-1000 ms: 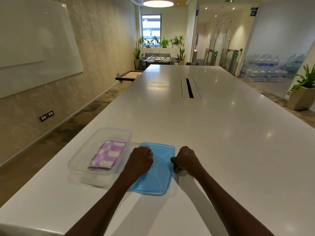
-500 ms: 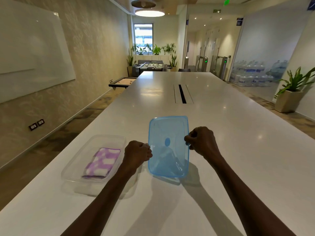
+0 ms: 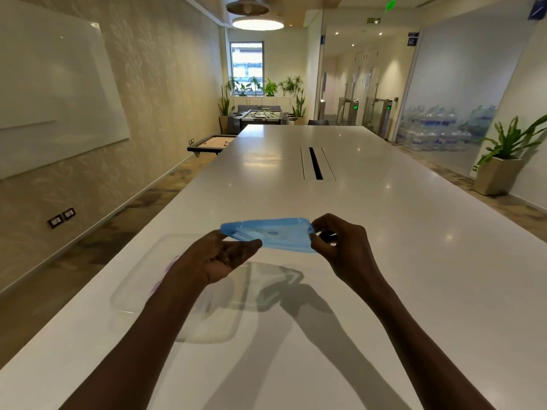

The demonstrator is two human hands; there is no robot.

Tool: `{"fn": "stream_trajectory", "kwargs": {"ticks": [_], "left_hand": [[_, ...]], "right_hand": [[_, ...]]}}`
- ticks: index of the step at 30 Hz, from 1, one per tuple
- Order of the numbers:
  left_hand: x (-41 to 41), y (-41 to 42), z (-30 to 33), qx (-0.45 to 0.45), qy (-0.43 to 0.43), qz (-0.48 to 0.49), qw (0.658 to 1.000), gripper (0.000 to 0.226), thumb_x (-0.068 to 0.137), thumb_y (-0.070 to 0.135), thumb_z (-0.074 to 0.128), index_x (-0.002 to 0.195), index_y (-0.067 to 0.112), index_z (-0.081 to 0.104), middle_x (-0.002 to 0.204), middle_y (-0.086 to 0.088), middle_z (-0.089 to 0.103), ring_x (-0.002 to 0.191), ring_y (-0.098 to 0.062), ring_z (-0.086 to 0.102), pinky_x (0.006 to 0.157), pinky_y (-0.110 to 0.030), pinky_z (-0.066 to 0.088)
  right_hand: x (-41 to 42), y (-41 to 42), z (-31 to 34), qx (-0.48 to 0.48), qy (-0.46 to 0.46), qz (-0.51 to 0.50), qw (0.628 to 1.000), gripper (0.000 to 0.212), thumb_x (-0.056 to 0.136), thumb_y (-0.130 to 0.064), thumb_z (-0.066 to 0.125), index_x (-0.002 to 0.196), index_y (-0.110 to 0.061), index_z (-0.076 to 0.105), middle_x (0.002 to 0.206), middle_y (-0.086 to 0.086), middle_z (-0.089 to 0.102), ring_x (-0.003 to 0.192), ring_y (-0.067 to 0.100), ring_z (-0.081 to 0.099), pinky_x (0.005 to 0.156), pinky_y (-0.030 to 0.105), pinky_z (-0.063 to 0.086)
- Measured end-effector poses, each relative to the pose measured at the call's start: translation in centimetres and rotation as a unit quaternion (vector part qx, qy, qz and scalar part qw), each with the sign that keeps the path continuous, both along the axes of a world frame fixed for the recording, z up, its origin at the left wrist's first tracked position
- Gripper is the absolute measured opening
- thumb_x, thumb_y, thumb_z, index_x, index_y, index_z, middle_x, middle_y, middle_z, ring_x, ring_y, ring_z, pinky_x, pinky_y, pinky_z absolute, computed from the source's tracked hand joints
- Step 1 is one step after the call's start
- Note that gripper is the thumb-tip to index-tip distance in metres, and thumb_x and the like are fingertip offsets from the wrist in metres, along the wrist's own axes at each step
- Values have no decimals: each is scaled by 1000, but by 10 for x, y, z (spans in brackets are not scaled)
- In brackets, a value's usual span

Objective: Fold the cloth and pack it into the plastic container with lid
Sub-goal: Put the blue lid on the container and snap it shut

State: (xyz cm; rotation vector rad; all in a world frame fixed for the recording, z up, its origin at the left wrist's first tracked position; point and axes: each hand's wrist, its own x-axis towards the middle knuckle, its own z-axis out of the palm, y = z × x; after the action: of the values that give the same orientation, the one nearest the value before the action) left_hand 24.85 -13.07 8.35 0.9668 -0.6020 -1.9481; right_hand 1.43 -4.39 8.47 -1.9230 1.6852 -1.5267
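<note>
Blue lid hangs nearly flat in the air, long side running left to right, pinched at its ends by left hand and right hand, with the clear container holding the cloth lower-left on the worktop, nearer the left hand.

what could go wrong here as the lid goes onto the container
1. The blue lid is pinched only at its two ends by the left hand and right hand, so it may flex or slip.
2. The left forearm hides most of the clear container, so the lid might land misaligned.
</note>
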Motion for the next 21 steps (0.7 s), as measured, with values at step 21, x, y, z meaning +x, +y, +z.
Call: {"fn": "stream_trajectory", "kwargs": {"ticks": [21], "left_hand": [[100, -9, 6, -191, -427, 143, 872, 27, 89, 31, 63, 71, 11, 58, 72, -9, 57, 66, -25, 52, 73, -36, 45]], "right_hand": [[108, -41, -34, 178, -211, 57, 959, 45, 76, -17, 83, 116, 0, 68, 116, 9, 69, 73, 14, 76, 65, 21, 56]]}}
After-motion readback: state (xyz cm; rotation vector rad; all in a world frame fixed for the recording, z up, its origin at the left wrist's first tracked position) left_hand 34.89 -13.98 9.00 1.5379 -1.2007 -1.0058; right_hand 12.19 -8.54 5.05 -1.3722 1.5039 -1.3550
